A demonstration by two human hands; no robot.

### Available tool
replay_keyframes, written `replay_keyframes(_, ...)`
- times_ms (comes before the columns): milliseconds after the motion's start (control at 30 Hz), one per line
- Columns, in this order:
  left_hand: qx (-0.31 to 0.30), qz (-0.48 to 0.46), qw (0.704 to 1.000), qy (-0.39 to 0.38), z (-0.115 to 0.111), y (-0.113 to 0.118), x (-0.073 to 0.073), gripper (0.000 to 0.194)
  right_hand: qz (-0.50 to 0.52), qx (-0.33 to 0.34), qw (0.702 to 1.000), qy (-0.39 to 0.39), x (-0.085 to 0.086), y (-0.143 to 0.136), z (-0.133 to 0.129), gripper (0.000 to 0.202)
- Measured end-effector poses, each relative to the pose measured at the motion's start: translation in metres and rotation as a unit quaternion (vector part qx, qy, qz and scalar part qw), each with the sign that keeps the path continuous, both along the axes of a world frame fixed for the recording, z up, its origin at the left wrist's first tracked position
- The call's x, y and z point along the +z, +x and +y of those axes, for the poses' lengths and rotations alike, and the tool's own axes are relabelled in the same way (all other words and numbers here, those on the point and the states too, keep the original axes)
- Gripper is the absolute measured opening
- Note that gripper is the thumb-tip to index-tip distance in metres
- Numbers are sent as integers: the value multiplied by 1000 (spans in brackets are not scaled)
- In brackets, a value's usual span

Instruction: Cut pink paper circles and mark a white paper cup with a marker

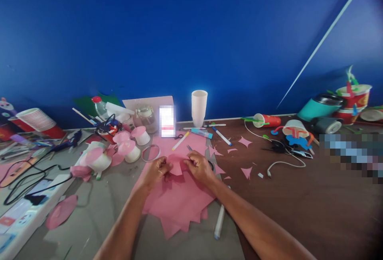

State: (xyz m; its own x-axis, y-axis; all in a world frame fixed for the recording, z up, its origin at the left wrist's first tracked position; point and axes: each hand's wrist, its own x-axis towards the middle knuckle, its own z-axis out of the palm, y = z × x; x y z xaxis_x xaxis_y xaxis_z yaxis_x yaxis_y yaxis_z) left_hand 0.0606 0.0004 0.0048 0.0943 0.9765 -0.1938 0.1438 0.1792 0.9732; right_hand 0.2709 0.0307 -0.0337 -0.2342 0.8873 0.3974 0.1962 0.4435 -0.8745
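Observation:
Between my two hands is a small piece of pink paper (175,165), held above a fanned stack of pink sheets (179,200). My left hand (160,171) pinches its left edge. On the right edge, my right hand (199,166) grips the same piece with thumb and fingers. Scissors lie by my right hand, mostly hidden by it; a blade tip (189,148) and part of a dark handle show. A yellow marker (180,141) and a roll of tape (151,153) lie just beyond my hands.
Stacked white cups (199,108) stand at the back beside a bright phone (167,121). Pink-topped cups (128,151) and a power strip (32,208) are at left. Pink scraps (245,141), a red cup (267,120) and a white cable (287,163) lie at right.

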Motion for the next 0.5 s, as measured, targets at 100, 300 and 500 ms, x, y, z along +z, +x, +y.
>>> replay_keyframes(100,15,-34,999,-21,1,4,1,53,-3,-13,1000,-15,1,-1,-2,40)
replay_keyframes(300,40,-66,996,-37,0,7,-3,57,-18,0,996,-84,8,-3,-7,39)
replay_keyframes(500,45,-84,995,-37,-1,8,-2,59,-6,6,995,-104,8,-4,-8,39)
